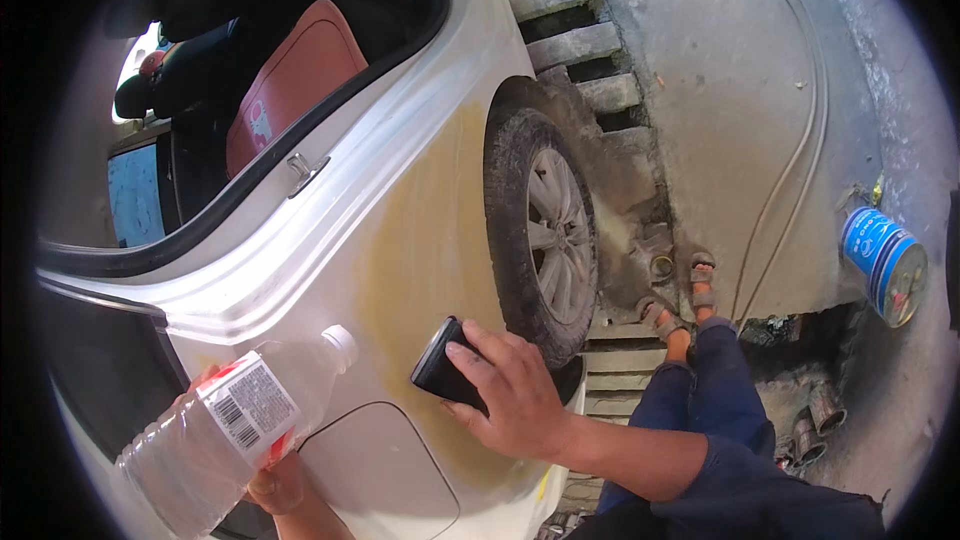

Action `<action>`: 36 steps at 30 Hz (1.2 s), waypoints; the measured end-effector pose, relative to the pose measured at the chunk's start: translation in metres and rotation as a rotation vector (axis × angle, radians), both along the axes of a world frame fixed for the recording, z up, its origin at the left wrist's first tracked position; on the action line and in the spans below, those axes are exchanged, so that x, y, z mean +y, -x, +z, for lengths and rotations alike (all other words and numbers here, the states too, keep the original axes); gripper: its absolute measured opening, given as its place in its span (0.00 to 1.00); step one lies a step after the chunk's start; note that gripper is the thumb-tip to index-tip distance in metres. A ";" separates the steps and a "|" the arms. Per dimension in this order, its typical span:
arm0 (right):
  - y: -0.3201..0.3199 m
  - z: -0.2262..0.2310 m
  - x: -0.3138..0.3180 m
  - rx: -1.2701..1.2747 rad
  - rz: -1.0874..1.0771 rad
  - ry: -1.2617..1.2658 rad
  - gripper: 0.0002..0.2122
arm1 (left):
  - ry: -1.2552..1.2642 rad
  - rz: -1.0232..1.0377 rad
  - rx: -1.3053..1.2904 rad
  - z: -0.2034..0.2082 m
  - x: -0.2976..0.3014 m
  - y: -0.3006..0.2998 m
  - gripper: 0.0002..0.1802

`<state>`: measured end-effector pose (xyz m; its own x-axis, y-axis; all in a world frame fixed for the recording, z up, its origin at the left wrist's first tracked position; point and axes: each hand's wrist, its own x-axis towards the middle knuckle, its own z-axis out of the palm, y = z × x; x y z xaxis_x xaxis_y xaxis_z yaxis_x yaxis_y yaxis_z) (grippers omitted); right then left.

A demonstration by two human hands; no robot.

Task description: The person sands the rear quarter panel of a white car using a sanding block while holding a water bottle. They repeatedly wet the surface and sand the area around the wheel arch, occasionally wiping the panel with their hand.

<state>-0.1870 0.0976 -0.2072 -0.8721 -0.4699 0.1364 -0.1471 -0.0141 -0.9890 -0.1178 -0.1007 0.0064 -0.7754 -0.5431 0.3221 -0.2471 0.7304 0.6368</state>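
one clear plastic bottle [245, 410], white-capped, tilted with cap end toward right; left hand [280, 485] wrapped around it, grip clamped on bottle. round-cornered flap [380, 470] in white car body [330, 230]. black block [445, 365] against yellowish patch [430, 230] on panel; right hand [515, 390] on block, grip clamped on it. car wheel [555, 230] just beyond. blue bucket [878, 265] far right, well apart.

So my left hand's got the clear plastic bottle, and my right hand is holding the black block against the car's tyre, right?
Not quite: the head view shows your right hand holding the black block against the yellowish patch on the white car body, not the tyre. Your left hand does have the clear plastic bottle.
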 end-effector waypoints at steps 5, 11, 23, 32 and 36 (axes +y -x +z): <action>0.103 -0.033 -0.059 -0.328 -0.098 -0.031 0.29 | 0.003 0.008 0.015 0.004 -0.002 -0.006 0.56; 0.187 -0.126 -0.063 -0.576 -0.299 0.103 0.32 | -0.387 -0.238 0.115 0.004 -0.025 0.002 0.43; 0.050 -0.073 0.105 -1.520 0.321 1.126 0.32 | 0.041 -0.230 -0.025 -0.019 0.010 0.028 0.53; 0.029 -0.050 0.137 -1.480 0.503 0.982 0.39 | 0.126 -0.481 -0.089 -0.019 0.047 0.037 0.46; 0.010 -0.003 0.141 -1.492 0.657 1.104 0.39 | 0.390 -0.792 -0.124 0.000 0.065 0.026 0.33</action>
